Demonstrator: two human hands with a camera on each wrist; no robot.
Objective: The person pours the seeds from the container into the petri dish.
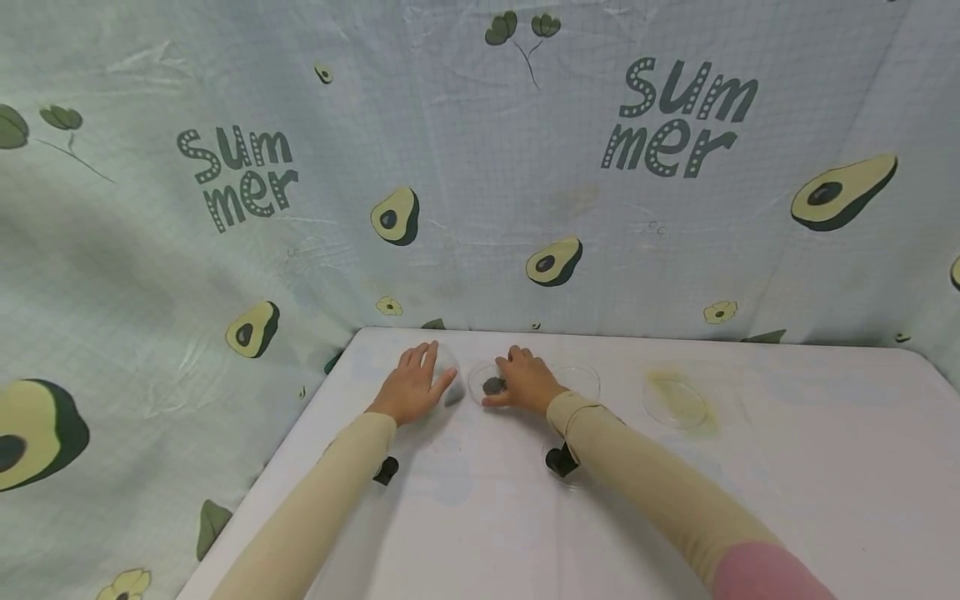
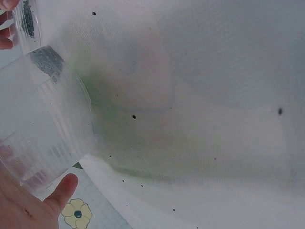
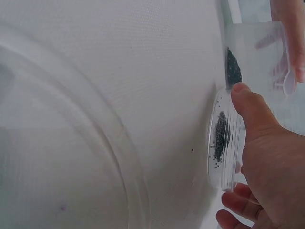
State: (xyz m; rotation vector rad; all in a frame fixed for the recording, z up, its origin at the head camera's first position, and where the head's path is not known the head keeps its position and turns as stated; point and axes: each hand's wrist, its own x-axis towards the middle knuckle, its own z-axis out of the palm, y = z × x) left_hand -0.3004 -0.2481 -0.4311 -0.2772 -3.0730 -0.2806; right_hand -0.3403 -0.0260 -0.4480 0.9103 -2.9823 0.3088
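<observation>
My right hand (image 1: 528, 385) spans a clear petri dish (image 3: 212, 148), thumb at one side of its rim and fingers at the other. A small heap of dark grains (image 3: 221, 136) lies in this dish. To the left stands a clear plastic cup (image 2: 57, 109) with more dark grains (image 2: 46, 62) at its bottom corner. A small white spoon (image 3: 289, 83) shows at the cup's mouth in the right wrist view. Beside the cup is my left hand (image 1: 408, 390), fingers extended behind its wall and thumb spread apart.
Another clear round dish (image 1: 598, 383) lies just right of my right hand, and a further one (image 1: 705, 412) rests over a yellowish patch. Loose dark specks (image 2: 134, 117) dot the white table (image 1: 480, 533). A printed curtain (image 1: 465, 167) hangs behind and to the left.
</observation>
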